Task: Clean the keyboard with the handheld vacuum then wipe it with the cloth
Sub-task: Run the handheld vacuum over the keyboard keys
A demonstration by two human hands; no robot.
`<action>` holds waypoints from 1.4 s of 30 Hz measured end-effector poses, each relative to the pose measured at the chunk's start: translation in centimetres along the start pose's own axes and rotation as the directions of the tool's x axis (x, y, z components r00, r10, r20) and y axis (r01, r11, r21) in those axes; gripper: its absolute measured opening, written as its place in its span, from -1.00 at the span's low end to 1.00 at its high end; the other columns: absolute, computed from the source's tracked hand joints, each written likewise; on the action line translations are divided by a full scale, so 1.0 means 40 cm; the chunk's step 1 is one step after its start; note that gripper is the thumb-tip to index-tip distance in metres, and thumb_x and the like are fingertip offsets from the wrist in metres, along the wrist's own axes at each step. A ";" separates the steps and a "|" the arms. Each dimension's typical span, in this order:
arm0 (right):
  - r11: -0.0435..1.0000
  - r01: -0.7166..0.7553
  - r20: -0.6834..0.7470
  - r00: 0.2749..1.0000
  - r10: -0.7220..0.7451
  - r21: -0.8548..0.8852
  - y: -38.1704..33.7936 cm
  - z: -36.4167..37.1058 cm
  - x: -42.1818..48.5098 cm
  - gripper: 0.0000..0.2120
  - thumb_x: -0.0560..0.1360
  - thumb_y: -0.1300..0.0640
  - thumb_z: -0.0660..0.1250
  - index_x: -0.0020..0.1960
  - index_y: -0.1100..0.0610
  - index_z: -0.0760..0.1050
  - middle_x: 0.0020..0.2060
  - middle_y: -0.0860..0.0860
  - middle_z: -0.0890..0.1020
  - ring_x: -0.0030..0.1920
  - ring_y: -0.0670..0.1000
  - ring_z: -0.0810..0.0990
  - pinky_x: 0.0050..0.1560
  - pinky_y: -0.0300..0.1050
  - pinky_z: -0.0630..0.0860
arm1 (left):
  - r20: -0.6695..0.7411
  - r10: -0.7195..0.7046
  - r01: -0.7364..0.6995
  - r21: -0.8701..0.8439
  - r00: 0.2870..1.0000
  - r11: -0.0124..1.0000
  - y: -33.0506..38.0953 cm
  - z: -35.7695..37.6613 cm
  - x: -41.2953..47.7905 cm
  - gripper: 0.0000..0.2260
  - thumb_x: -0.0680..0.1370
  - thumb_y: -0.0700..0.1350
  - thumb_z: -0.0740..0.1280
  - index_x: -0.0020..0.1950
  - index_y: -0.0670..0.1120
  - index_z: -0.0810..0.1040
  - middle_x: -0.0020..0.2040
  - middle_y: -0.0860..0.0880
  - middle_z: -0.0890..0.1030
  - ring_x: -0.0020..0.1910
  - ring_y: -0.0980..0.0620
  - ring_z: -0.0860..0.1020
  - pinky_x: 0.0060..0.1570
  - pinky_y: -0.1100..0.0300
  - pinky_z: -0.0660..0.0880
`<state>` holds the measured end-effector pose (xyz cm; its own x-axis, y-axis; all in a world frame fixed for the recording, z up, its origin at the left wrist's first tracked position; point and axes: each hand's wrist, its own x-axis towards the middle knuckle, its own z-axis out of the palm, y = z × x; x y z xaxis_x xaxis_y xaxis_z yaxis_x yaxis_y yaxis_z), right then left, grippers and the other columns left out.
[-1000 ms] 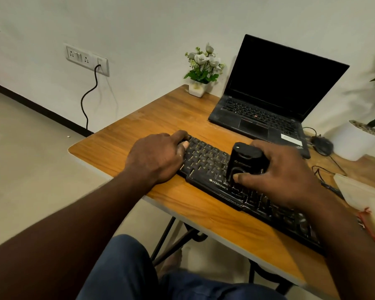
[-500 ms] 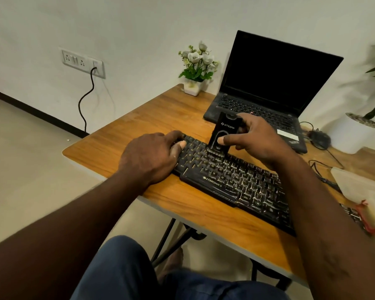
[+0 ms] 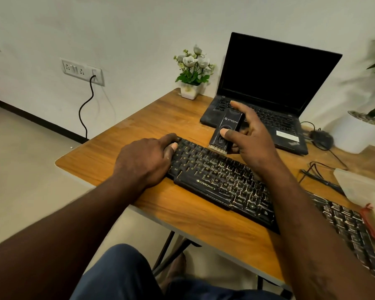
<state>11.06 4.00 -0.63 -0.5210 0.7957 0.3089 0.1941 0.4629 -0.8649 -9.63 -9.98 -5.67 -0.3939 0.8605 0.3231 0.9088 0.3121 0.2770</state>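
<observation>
Now, right hand pinching boxy black vacuum, left hand gripping dusty keyboard

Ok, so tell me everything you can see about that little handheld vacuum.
The vacuum is a slim, black, box-shaped stick that looks like plastic. It has pale lettering near its top and an oval recess on its front. A strip of pale brush bristles runs along its lower end. It is tilted, with its top leaning away toward the laptop and the bristles at the far edge of the keyboard. The right hand grips it, thumb on the oval recess.
</observation>
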 end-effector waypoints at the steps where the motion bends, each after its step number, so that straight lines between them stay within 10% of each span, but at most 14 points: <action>1: 1.000 0.012 -0.010 1.000 -0.012 -0.015 0.005 0.001 0.001 -0.35 0.58 0.12 0.46 0.49 -0.38 0.31 0.14 0.03 0.63 0.03 0.00 0.71 -0.10 -0.13 0.64 | -0.001 -0.003 0.003 0.007 1.000 1.000 0.002 -0.001 -0.001 -0.60 0.71 0.23 -0.08 0.52 0.27 0.28 0.11 -0.03 0.68 0.06 -0.11 0.60 -0.06 0.00 0.48; 17: 0.964 0.028 -0.101 0.993 -0.057 -0.265 0.009 -0.031 -0.021 -0.09 0.51 0.16 0.53 0.64 -0.25 0.09 0.44 0.08 0.51 0.22 -0.09 0.52 -0.02 -0.26 0.58 | -0.006 0.039 -0.039 0.016 0.999 0.999 -0.003 0.006 -0.009 -0.57 0.70 0.25 -0.11 0.52 0.24 0.26 0.14 -0.06 0.66 0.05 -0.10 0.60 -0.06 -0.01 0.49; 23: 0.935 0.074 0.090 0.995 -0.046 -0.346 -0.003 -0.010 -0.030 -0.45 0.45 0.09 0.58 0.39 0.04 0.50 0.14 -0.08 0.64 0.01 -0.23 0.59 -0.20 -0.47 0.48 | 0.004 0.040 -0.040 0.023 0.999 0.999 -0.003 0.009 -0.012 -0.48 0.66 0.37 -0.15 0.54 0.23 0.23 0.18 -0.05 0.65 0.07 -0.08 0.60 -0.06 -0.01 0.54; 42: 0.915 0.030 -0.014 0.999 -0.039 -0.403 0.015 -0.040 -0.020 -0.52 0.41 0.12 0.62 0.26 -0.04 0.53 0.09 -0.11 0.62 0.04 -0.08 0.59 -0.15 -0.34 0.45 | -0.040 0.044 -0.042 0.042 0.998 0.998 0.004 0.004 -0.020 -0.49 0.67 0.33 -0.10 0.53 0.19 0.30 0.11 -0.06 0.66 0.04 -0.10 0.60 -0.11 0.03 0.49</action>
<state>12.93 4.27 -0.76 -0.5162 0.7826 0.3480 0.4973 0.6047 -0.6222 -9.12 -10.56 -6.03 -0.3592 0.8563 0.3710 0.9294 0.2923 0.2252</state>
